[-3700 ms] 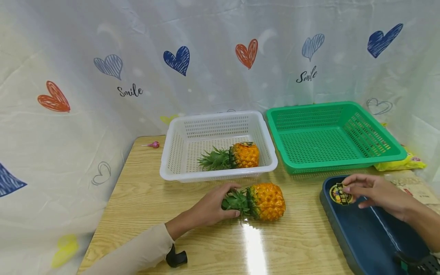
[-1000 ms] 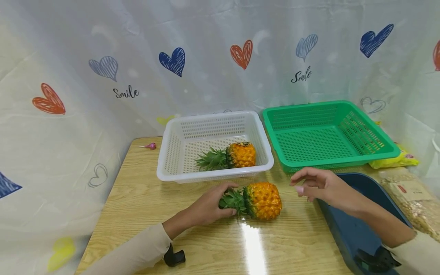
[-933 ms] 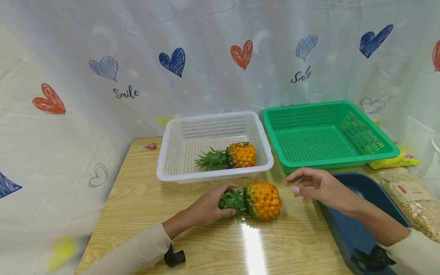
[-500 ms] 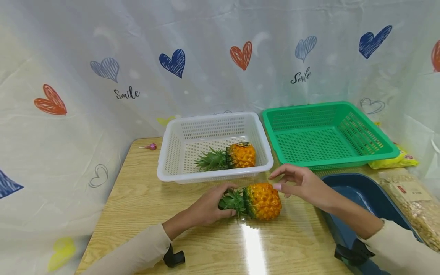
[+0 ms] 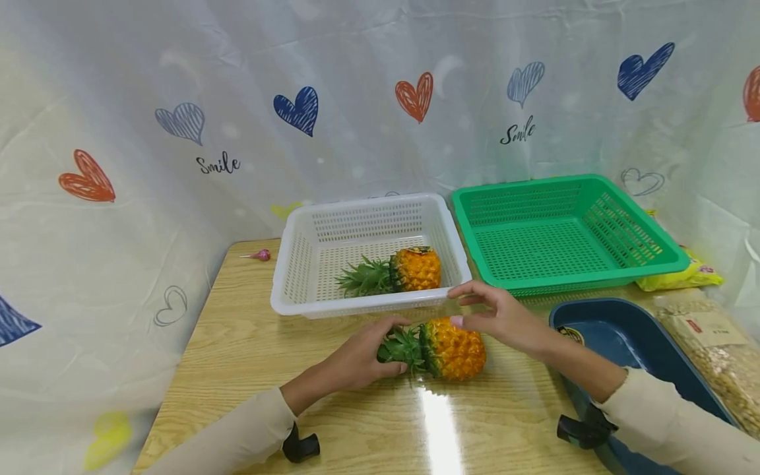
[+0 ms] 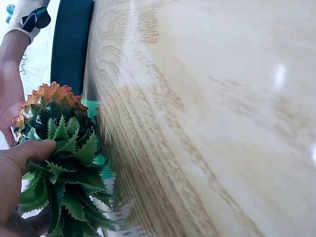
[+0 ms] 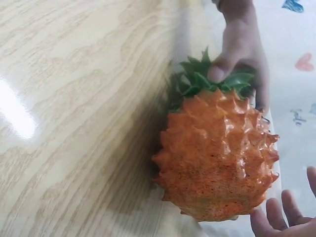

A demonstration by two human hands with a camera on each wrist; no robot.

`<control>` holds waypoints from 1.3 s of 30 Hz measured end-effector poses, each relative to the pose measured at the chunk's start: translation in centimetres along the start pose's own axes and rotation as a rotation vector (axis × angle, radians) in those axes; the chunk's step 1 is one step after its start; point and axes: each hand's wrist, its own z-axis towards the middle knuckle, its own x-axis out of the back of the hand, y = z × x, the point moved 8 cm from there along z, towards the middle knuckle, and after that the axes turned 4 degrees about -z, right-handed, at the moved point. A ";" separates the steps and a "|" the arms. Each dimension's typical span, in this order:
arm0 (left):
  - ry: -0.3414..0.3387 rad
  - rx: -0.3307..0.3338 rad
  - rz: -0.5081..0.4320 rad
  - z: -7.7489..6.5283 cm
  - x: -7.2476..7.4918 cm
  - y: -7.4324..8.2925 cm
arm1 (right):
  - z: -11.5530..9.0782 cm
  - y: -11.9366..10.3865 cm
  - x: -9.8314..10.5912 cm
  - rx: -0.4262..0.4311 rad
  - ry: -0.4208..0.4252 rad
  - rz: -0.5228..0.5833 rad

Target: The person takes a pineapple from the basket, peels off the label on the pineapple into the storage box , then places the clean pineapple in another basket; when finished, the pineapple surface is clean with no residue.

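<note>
A small orange pineapple (image 5: 456, 349) with a green crown lies on its side on the table. My left hand (image 5: 356, 356) grips the crown, its thumb across the leaves (image 6: 74, 148) in the left wrist view. Over the far right side of the fruit reaches my right hand (image 5: 505, 323), fingers extended and slightly bent, with nothing pinched between them. In the right wrist view, its fingertips (image 7: 274, 212) come right up to the base of the fruit. Another pineapple (image 5: 418, 269), crown to the left, lies in the white basket (image 5: 297, 264).
A green basket (image 5: 570, 244) stands beside the white one. At the right, a blue tray (image 5: 617, 330) holds a round black-and-gold sticker (image 5: 572, 334), partly behind my right arm. Beyond lie a clear bag of grains (image 5: 706, 343) and a yellow packet (image 5: 677, 277). A lollipop (image 5: 261, 254) lies back left.
My right hand has left the round sticker in the blue tray and moved left, over the near pineapple. My left hand has kept its grip on the crown.
</note>
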 end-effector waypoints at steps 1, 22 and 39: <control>0.001 -0.006 0.001 0.0 0.0 0.0 | 0.0 0.0 -0.1 -0.001 -0.004 -0.005; -0.010 0.005 0.002 0.0 0.0 -0.1 | 0.4 0.9 -1.7 -0.014 -0.108 -0.174; -0.012 0.009 -0.014 0.1 0.0 -0.1 | 1.6 2.6 -3.9 -0.018 -0.288 -0.128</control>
